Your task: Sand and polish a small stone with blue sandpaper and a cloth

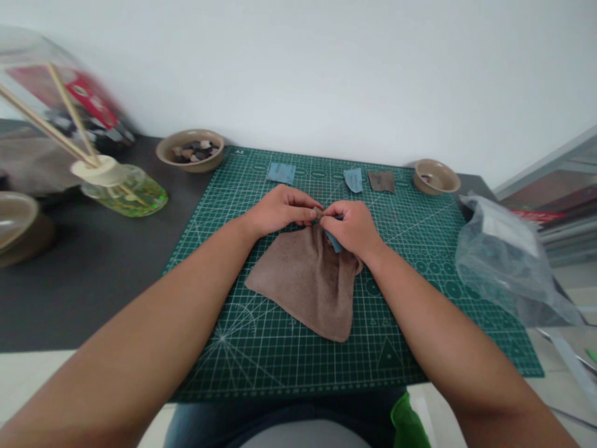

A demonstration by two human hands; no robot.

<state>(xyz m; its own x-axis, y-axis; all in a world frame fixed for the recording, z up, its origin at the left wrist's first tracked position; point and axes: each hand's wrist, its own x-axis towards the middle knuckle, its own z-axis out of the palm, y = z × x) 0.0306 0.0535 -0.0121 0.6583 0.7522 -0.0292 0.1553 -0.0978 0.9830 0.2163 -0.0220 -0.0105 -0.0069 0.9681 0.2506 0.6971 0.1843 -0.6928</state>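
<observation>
A brown cloth [303, 274] hangs from my hands and spreads over the green cutting mat [261, 348]. My left hand [284, 208] pinches the gathered top of the cloth between thumb and fingers. Close against it, my right hand [352, 224] is closed on the same gathered part. A piece of blue sandpaper-like sheet [334, 241] sticks out under the right hand's fingers. Whatever small thing sits between the fingertips is mostly hidden by them.
Behind my hands lie two blue squares [281, 173] [353, 180] and a brown square [381, 181]. A bowl of stones [190, 163] stands back left, another bowl [436, 177] back right. A reed diffuser [125, 190] lies left; a clear plastic bag [499, 255] lies right.
</observation>
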